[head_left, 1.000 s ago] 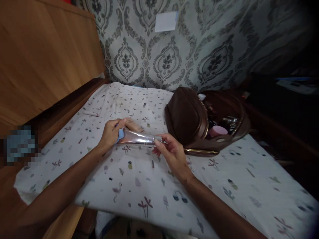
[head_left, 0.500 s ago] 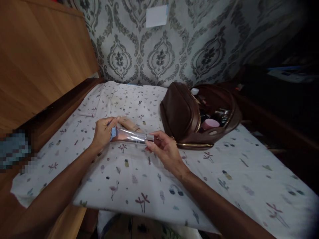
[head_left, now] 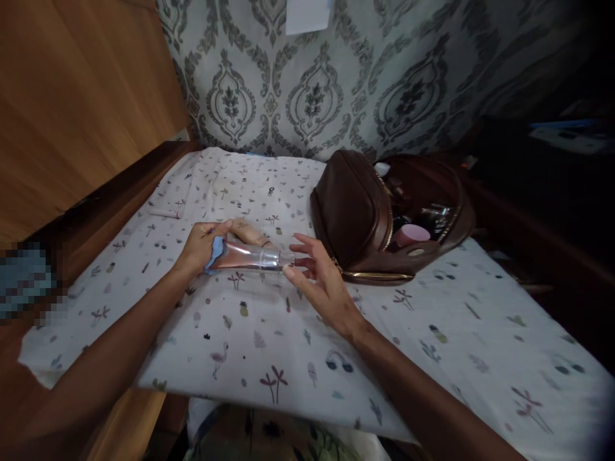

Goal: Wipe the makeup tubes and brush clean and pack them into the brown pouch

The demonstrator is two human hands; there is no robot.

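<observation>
1 tube (head_left: 245,257), silvery, with cap (head_left: 287,258). Located left of the bag (head_left: 353,198), over the printed sheet (head_left: 384,333); whether it touches the sheet cannot be told.

Axis: long axis runs left to right across the view, near level. Cap end points right, towards the right hand (head_left: 324,282); tail points left.

Left hand (head_left: 196,246): closed on the tail, with 1 blue cloth (head_left: 215,253) at the grip.

Right hand: fingers parted around the cap end, thumb tip at the cap's near edge; grasp loose at most.

Step, as judged: handling the cap end while the left hand steadies the tail. Next move, as judged: calls for thumb and fingers meeting on the cap, tube kept in line.

Also present: 1 beige tube (head_left: 248,232), just beyond the silvery tube, contact with the left hand unclear; 1 pink item (head_left: 413,234) in the open bag; 1 thin stick (head_left: 164,213), far left.
</observation>
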